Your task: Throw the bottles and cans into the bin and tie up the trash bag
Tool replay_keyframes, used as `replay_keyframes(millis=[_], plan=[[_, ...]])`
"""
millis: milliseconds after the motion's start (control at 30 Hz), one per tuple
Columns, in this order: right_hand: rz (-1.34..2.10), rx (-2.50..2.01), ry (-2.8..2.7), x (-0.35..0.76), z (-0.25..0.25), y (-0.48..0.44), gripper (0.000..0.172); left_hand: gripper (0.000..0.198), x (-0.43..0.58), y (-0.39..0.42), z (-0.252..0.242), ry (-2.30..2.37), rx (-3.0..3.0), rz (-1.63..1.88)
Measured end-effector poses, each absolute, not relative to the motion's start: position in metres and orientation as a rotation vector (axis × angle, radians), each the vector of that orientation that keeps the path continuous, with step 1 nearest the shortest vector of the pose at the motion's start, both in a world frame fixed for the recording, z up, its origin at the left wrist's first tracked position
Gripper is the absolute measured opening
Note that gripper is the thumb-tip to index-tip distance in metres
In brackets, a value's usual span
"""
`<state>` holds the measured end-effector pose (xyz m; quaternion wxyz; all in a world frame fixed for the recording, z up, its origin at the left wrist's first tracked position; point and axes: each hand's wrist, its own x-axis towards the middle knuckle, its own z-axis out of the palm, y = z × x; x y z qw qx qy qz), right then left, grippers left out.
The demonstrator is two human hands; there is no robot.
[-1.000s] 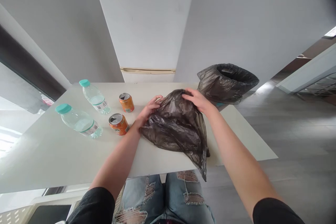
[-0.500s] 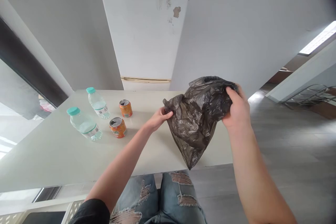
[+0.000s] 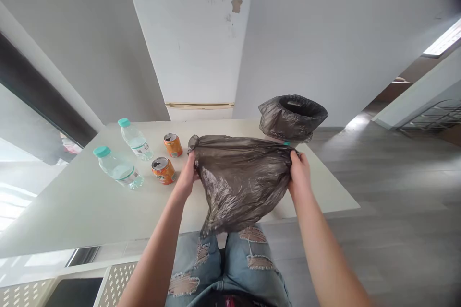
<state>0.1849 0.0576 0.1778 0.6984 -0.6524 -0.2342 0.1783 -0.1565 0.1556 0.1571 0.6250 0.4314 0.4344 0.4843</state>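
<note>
A black plastic garbage bag (image 3: 245, 182) is stretched sideways between my two hands, its mouth edge up and its bottom hanging over the table's front edge. My left hand (image 3: 189, 172) grips the bag's upper left corner, close to an orange can (image 3: 163, 171). The upper right corner is pinched in my right hand (image 3: 298, 168). Behind the bag stands a bin lined with another black bag (image 3: 292, 117), its opening facing up and its lower part partly hidden. A second orange can (image 3: 173, 145) stands farther back.
Two clear plastic bottles with teal caps, the nearer bottle (image 3: 118, 168) and the farther bottle (image 3: 135, 139), stand on the left of the white table (image 3: 72, 211). A white fridge (image 3: 190, 33) is beyond the table. The table's right edge borders grey floor (image 3: 389, 192).
My hands have moved apart, spreading the crumpled bag wide and shifting it left. The lined bin behind it has come into plain view. Bottles and cans stay in place.
</note>
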Motion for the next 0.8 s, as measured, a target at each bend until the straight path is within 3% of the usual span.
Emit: replay_keyframes(millis=[267,433,500,600,700,800], plan=[[0.443,-1.58,-0.63,0.185,0.117,0.076,0.04,0.039,-0.164,0.156,0.123,1.439,1.335,1.207],[0.447,-1.708,-0.723,0.196,0.105,0.07,0.041,0.055,-0.173,0.16,0.13,1.582,1.418,1.127],[0.452,-1.772,-0.744,0.198,0.108,0.06,0.049,0.061,-0.174,0.14,0.141,1.689,1.554,1.176],[0.303,-1.914,-0.86,0.192,0.122,0.042,0.062,0.051,-0.167,0.099,0.161,1.798,1.853,1.4],[-0.037,-1.971,-1.206,0.176,0.142,0.03,0.049,0.025,-0.153,0.07,0.17,1.563,2.194,1.284],[-0.126,-1.781,-1.564,0.157,0.158,0.031,0.035,0.025,-0.139,0.07,0.162,1.323,2.432,0.992]])
